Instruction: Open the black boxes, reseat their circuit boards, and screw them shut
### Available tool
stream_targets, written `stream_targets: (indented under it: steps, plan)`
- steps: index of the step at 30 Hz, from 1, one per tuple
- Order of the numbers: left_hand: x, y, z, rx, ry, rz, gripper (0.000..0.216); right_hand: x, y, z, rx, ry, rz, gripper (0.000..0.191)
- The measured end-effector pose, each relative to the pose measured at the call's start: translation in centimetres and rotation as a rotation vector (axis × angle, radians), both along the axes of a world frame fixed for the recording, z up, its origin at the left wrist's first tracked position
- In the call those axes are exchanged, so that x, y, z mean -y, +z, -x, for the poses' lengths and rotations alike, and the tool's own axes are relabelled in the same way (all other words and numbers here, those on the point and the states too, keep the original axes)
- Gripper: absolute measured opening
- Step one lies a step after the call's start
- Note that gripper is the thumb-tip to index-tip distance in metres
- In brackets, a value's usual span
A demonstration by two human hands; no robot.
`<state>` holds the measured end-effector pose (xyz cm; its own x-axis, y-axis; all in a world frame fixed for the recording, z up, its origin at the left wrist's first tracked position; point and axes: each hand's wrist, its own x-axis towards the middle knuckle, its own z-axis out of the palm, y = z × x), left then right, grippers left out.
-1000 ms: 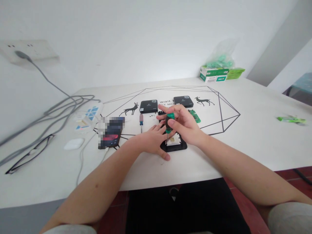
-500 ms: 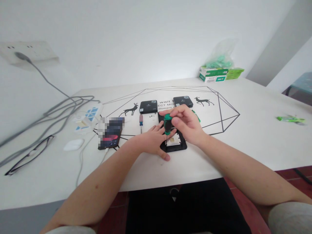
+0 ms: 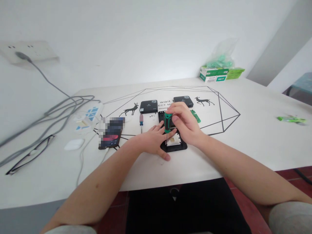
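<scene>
My right hand (image 3: 186,123) grips a green and black screwdriver (image 3: 168,122) by its handle and holds it upright. Its shaft points down at the left side of an opened black device case (image 3: 179,148) with a pale metal plate (image 3: 174,140) inside. My left hand (image 3: 154,140) lies with fingers spread across the case's left side, pressing on it, thumb on the table. Just behind, another black case piece (image 3: 162,117) is partly covered by my hands. A green circuit board (image 3: 195,116) rests beyond my right hand.
Two closed black boxes (image 3: 148,106) stand at the back. A second screwdriver (image 3: 141,119) and small screws (image 3: 152,116) lie left of centre. Further left are a phone (image 3: 112,133), a white case (image 3: 74,144), glasses (image 3: 30,154) and a power strip (image 3: 89,118). Boxes (image 3: 214,73) sit back right.
The fingers of my right hand have shifted round the top of the screwdriver handle, showing more of the circuit board and rear case piece. My left hand has stayed in place.
</scene>
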<state>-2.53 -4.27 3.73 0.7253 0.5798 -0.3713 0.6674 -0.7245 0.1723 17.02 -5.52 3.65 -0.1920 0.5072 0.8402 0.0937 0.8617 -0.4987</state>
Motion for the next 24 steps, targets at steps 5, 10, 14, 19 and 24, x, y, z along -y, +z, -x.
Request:
stream_targets:
  steps: [5,10,14,19,24]
  plan:
    - [-0.1,-0.2,0.1,-0.018,-0.006,-0.004,0.129,0.1,0.1,-0.2,-0.011,0.047,0.066,0.025]
    - [-0.3,-0.5,0.4,0.035,-0.009,0.004,0.116,0.9,-0.1,-0.1,-0.027,0.129,0.233,0.029]
    - [-0.4,-0.7,0.4,0.037,-0.023,-0.013,0.111,1.3,-0.3,0.4,-0.045,0.2,0.305,0.038]
    - [-0.2,-0.5,0.3,0.017,-0.011,-0.03,0.121,1.0,-0.4,0.2,-0.012,0.145,0.214,0.017]
    - [0.0,-0.3,0.1,0.001,0.005,-0.018,0.124,0.3,0.0,-0.1,0.018,-0.092,-0.052,0.024]
